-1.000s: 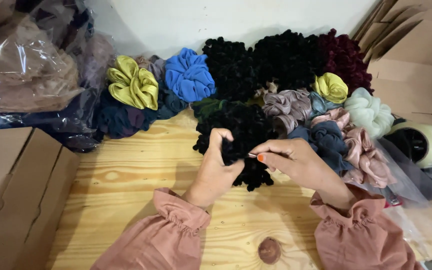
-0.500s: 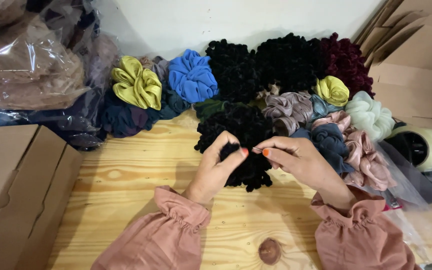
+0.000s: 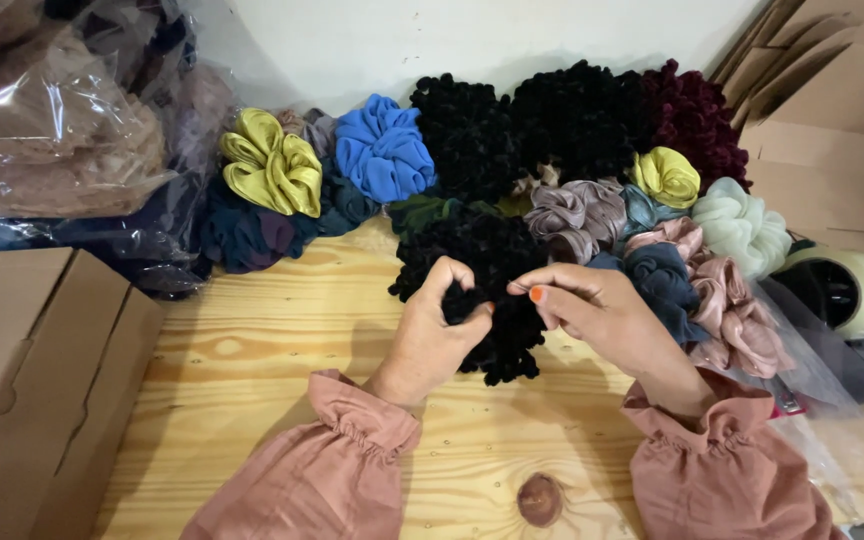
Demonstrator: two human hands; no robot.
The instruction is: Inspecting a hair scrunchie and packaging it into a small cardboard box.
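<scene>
On the wooden table (image 3: 252,380), both hands (image 3: 512,320) pinch a black scrunchie (image 3: 487,265)

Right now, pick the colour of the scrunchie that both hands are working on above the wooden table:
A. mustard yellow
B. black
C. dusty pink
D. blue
B. Both the left hand and the right hand pinch the fuzzy black scrunchie with their fingers, while the yellow scrunchie, blue scrunchie and pink scrunchies lie untouched in the pile behind.
</scene>
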